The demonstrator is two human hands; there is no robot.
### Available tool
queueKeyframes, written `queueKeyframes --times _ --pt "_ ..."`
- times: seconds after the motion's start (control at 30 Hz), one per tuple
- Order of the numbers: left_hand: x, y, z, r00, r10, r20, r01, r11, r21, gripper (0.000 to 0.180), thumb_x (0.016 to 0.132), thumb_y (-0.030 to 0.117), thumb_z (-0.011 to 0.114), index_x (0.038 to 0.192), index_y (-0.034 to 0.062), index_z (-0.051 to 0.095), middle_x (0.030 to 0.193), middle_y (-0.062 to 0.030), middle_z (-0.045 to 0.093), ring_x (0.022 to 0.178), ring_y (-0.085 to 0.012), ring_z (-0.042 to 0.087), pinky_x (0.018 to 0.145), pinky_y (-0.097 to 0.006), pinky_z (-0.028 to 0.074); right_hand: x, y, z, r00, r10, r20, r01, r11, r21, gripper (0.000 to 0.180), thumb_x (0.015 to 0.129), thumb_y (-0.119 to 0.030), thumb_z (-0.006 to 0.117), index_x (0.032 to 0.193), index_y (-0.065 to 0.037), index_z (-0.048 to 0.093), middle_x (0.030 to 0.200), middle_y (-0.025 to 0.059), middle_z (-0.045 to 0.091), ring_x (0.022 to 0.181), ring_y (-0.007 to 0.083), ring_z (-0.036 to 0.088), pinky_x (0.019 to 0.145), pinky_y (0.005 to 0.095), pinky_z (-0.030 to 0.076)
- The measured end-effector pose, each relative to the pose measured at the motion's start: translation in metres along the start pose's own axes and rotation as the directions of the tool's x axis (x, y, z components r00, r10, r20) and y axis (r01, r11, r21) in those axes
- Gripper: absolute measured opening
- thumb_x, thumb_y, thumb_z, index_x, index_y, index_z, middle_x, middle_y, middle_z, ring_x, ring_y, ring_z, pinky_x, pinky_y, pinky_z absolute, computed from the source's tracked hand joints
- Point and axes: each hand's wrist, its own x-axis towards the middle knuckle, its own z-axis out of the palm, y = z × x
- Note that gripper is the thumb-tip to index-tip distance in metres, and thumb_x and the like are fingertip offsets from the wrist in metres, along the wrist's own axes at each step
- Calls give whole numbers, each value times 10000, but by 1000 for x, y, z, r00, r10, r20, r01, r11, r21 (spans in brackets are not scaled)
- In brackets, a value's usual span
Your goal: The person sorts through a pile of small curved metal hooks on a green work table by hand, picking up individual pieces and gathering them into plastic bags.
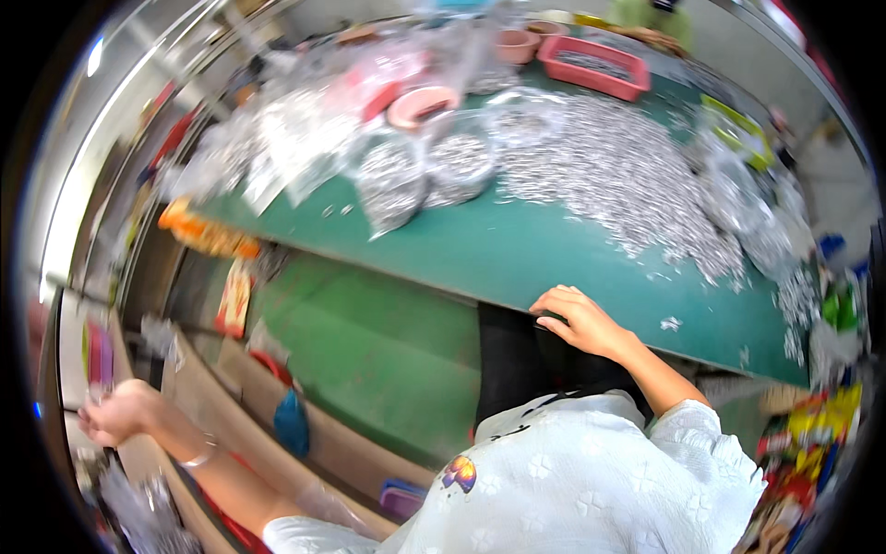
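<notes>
Loosely open, the empty right hand [581, 321] rests at the green surface [443, 254]; whether the half-curled left hand [118, 413] holds anything is unclear.

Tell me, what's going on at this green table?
The person's right hand lies at the near edge of the green table, apparently empty. Their left hand is out to the left, near cardboard boxes; blur hides whether it holds anything. Small silvery pieces are spread across the table, and clear bags hold similar ones. Another person is at the far side.
</notes>
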Motion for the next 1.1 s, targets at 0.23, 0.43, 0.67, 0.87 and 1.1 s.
queueKeyframes --times 0.23,0.43,0.67,0.87,1.1 --pt "-323 229 50 54 -328 943 547 800 247 399 846 -13 562 1240 28 516 1244 -99 513 1144 -222 499 941 -359 439 -128 37 -42 797 352 -491 -477 866 -153 271 801 -92 688 1058 -42 620 1099 99 570 1071 303 502 899 397 394" --pt "-502 310 36 -558 164 814 510 841 180 690 837 130 698 1433 57 360 1500 -194 312 1388 -419 279 1121 -485 274 -199 63 -67 510 463 -725 -740 665 -96 329 784 -74 694 1099 -31 607 1159 130 535 1113 326 476 927 420 375" --pt "-596 371 56 -611 263 747 376 926 -19 788 793 429 735 1448 152 394 1539 -157 262 1410 -462 180 1063 -714 146 -174 98 -106 503 434 -747 -724 684 -90 506 799 -140 715 1256 -34 525 1308 179 458 1249 370 394 1015 462 331" --pt "-614 363 53 -631 247 735 334 942 -29 667 805 351 718 1386 140 467 1482 -133 365 1393 -417 259 1078 -660 207 -119 149 -125 541 438 -717 -793 550 -262 651 787 -279 748 1320 -19 480 1393 247 391 1332 437 313 1075 540 265" --pt "-597 354 46 -608 295 737 357 931 -77 462 881 184 621 1321 77 528 1450 -139 395 1373 -422 282 1075 -666 211 -128 138 -106 619 396 -678 -707 657 -262 532 799 -208 733 1253 -16 534 1345 223 451 1327 397 354 1063 503 295"
